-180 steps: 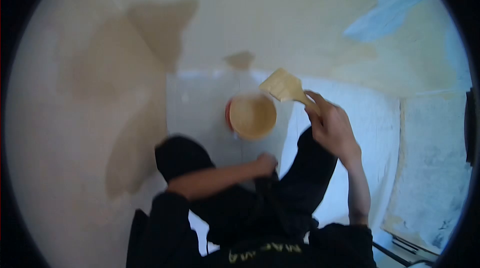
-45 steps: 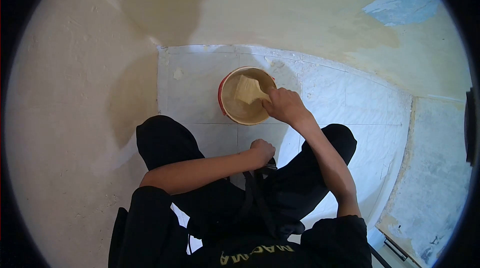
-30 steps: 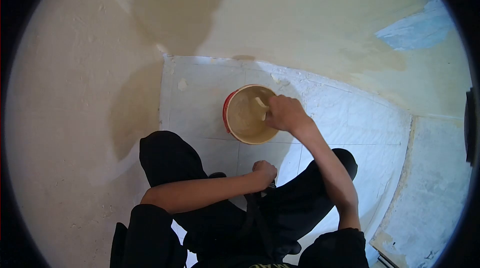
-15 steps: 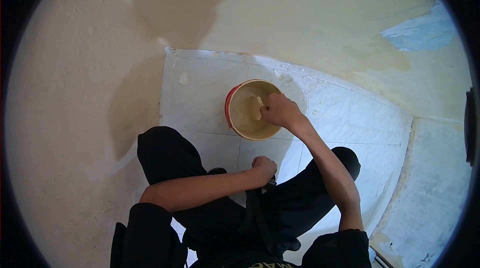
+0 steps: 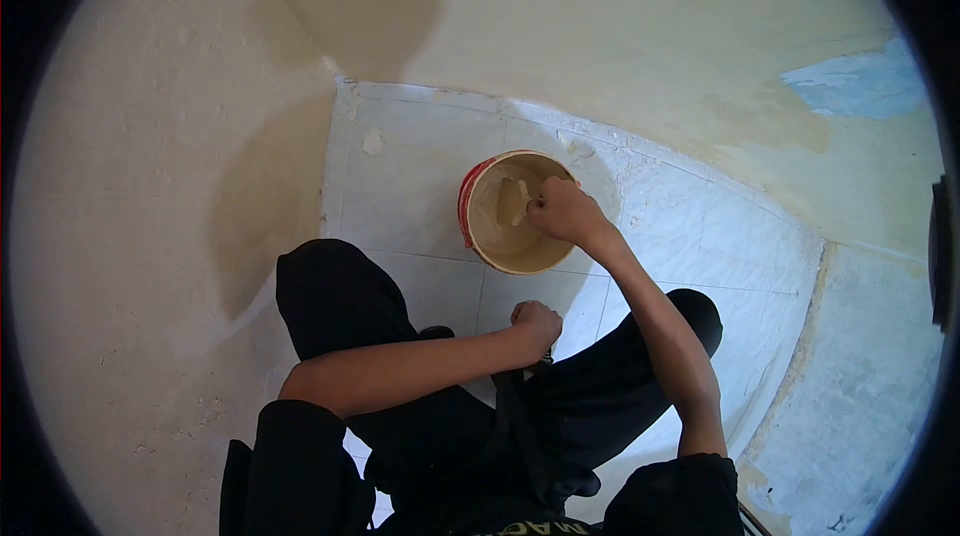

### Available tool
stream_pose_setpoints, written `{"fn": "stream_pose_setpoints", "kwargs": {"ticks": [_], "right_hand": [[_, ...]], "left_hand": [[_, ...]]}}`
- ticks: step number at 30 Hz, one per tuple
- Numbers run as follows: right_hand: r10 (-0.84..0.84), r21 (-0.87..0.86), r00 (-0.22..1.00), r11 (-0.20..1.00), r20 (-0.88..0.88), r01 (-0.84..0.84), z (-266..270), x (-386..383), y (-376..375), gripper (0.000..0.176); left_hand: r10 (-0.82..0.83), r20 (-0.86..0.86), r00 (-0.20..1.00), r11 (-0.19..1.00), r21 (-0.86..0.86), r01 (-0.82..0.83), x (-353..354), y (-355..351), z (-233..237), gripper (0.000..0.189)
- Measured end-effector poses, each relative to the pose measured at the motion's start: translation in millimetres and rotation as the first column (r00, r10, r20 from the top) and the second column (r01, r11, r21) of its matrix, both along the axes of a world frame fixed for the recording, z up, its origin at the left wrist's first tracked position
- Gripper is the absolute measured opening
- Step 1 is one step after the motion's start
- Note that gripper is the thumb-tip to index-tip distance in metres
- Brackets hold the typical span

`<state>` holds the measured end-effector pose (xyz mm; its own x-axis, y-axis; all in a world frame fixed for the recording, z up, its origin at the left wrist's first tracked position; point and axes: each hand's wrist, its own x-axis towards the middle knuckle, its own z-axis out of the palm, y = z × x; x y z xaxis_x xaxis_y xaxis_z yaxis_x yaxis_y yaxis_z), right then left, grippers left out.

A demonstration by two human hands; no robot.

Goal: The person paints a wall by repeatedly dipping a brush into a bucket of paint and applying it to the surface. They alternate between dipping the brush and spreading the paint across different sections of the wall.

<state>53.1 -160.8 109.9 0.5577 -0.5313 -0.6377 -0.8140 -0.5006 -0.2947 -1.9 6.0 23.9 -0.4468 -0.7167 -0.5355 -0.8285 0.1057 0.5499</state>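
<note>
A round bucket (image 5: pixel 467 198), cream inside with a red outer wall, stands on the tiled floor in front of me. Its inside is coated with a cream-coloured paste (image 5: pixel 505 244). My right hand (image 5: pixel 567 210) reaches over the right rim, fingers closed round the handle of a putty knife. The flat blade of the putty knife (image 5: pixel 512 202), smeared with the same paste, is down inside the bucket. Between my knees and below the bucket, my left hand (image 5: pixel 538 326) is curled into a fist, with nothing showing in it.
Cream-coated walls rise on the left (image 5: pixel 130 236) and at the back (image 5: pixel 620 46); a bluish bare patch (image 5: pixel 860 81) shows at the upper right. White floor tiles (image 5: pixel 400 171) carry some dried spots. My bent knees in black trousers (image 5: pixel 340 296) flank the bucket's near side.
The putty knife has turned inside the bucket, so more of its blade faces me. The bucket appears slightly higher and further right. My left hand stays a fist.
</note>
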Motion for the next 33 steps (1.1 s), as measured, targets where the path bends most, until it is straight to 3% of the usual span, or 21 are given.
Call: {"fn": "stream_pose_setpoints", "kwargs": {"ticks": [2,4,11,17,19,23,25,31,33], "right_hand": [[0.005,0.007,1.0,1.0,-0.005,-0.005,-1.8,-1.2,-0.5,0.033],[-0.008,-0.016,0.999,1.0,0.034,0.009,-2.1,-1.5,1.5,0.033],[-0.037,-0.019,0.999,0.999,0.014,0.038,-8.4,-2.0,1.2,0.03],[0.041,-0.057,0.999,0.997,-0.009,-0.042,-0.5,-19.1,5.1,0.027],[0.137,-0.105,0.989,0.986,0.054,-0.131,12.7,-37.0,7.9,0.025],[0.098,-0.112,0.986,0.99,0.134,-0.083,29.8,-79.0,20.6,0.023],[-0.06,-0.022,0.969,0.997,0.241,0.068,57.0,-85.7,31.2,0.02],[-0.036,-0.25,0.968,0.963,0.248,0.1,72.0,-105.3,47.8,0.019],[0.171,-0.4,0.932,0.916,0.32,-0.03,65.0,-111.3,51.1,0.018]], "left_hand": [[0.028,0.015,0.999,0.998,-0.057,-0.027,-3.2,0.8,-3.9,0.031],[-0.013,-0.016,1.0,0.999,0.036,0.014,8.6,-3.1,13.3,0.015],[-0.015,-0.018,1.0,0.999,0.033,0.015,11.7,-6.0,14.4,0.016],[-0.019,-0.008,1.0,0.998,0.066,0.02,11.4,-11.4,16.4,0.018],[-0.018,-0.013,1.0,0.999,0.049,0.019,6.2,-12.9,15.3,0.021],[-0.14,-0.068,0.988,0.99,-0.006,0.14,-6.2,-20.3,30.6,0.023],[-0.157,-0.077,0.985,0.988,-0.023,0.156,-5.5,-26.1,35.2,0.024],[-0.16,-0.043,0.986,0.987,0.024,0.161,-9.5,-33.0,37.6,0.026],[-0.168,-0.017,0.986,0.983,0.067,0.169,-8.1,-27.6,42.4,0.027]]}}
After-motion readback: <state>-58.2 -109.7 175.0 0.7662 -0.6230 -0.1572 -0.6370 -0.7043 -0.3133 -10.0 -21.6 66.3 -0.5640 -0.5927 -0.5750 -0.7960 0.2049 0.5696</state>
